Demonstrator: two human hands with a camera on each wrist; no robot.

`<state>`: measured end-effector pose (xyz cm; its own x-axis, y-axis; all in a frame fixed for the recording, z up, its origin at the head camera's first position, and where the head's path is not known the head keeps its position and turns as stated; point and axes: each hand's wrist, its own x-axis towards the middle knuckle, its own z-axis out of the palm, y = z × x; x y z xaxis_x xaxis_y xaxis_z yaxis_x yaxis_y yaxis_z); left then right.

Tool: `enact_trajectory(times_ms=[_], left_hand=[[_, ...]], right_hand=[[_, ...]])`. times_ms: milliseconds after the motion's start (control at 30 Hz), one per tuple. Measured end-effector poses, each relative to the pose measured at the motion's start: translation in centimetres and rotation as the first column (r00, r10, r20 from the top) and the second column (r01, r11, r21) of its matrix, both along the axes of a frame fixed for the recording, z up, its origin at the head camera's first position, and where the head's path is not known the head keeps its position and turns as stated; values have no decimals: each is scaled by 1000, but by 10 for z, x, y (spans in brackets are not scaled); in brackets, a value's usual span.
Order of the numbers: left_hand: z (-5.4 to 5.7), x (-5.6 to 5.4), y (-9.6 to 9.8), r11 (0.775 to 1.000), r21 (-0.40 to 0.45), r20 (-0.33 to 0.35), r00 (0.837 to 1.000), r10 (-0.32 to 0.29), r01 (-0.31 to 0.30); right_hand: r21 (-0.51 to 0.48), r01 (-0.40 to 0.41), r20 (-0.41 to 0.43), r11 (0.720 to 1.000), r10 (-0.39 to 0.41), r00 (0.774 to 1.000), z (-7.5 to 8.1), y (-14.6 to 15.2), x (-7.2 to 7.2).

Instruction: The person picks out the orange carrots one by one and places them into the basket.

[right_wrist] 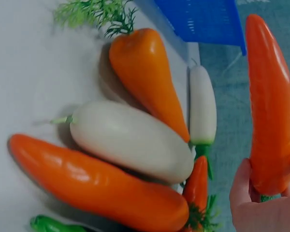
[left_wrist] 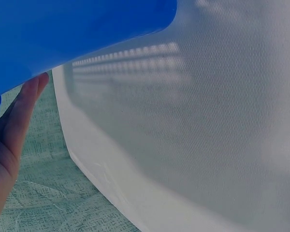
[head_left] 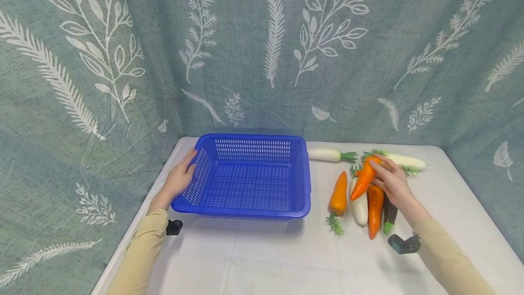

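My left hand (head_left: 180, 177) grips the left rim of a blue plastic basket (head_left: 245, 215), with some fingers (left_wrist: 20, 116) along its outer side in the left wrist view. My right hand (head_left: 395, 185) holds an orange carrot (head_left: 365, 179) by its thick end, above the other vegetables. Below it lie a white radish (head_left: 360, 206), a reddish-orange carrot (head_left: 375, 213) and a dark eggplant (head_left: 390, 213) with a green end, partly hidden by the hand. To their left is a lighter orange carrot (head_left: 338, 197) with leafy greens. A smaller carrot (right_wrist: 197, 181) shows in the right wrist view.
A long white radish (head_left: 325, 154) lies behind, against the basket's right side. Another pale, leafy vegetable (head_left: 405, 160) lies at the back right. A white-covered table (head_left: 262, 258) holds everything, and a green patterned curtain (head_left: 245, 58) hangs around its back and sides.
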<state>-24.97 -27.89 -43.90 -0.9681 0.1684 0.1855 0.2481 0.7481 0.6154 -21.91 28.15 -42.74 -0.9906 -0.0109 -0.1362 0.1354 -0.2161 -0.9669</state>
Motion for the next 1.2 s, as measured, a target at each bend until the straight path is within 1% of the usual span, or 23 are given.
enact_trajectory(times_ms=[100, 233, 300, 433, 500, 533, 733, 933, 1067, 1200], left_hand=[[0, 0, 0, 1000, 1, 4, 1000, 0, 0], [0, 0, -1, 1000, 2, 8, 1000, 0, 0], [0, 0, -1, 1000, 2, 10, 1000, -1, 1], [0, -1, -1, 1000, 1, 13, 1000, 1, -1], [0, -1, -1, 1000, 2, 13, 1000, 0, 0], [0, -1, -1, 1000, 3, 14, 1000, 1, -1], [-1, -1, -2, 1000, 1, 12, 1000, 1, -2], [-2, 0, -2, 1000, 8, 10, 1000, 3, -4], [-4, -1, -3, 1000, 5, -6, 1000, 6, -6], [-3, -1, -2, 1000, 9, -13, 1000, 0, 0]], right_hand=[[-14, 7, 11, 1000, -7, 1000, 1, -5, -1], [-37, 18, 49, 999, -17, 999, 4, -12, -3], [-26, 29, 61, 999, -27, 998, 5, -16, -4], [55, 49, 55, 997, -53, 997, 7, -25, -7], [80, 56, 53, 995, -60, 997, 8, -29, -8], [90, 55, 51, 994, -60, 997, 8, -31, -8], [74, 33, 63, 997, -38, 997, 11, -44, -8], [88, 0, 33, 996, -3, 999, 13, -56, -7], [61, -13, 32, 998, 11, 999, 12, -66, -7], [34, -4, 53, 999, 2, 999, 12, -75, -8]])
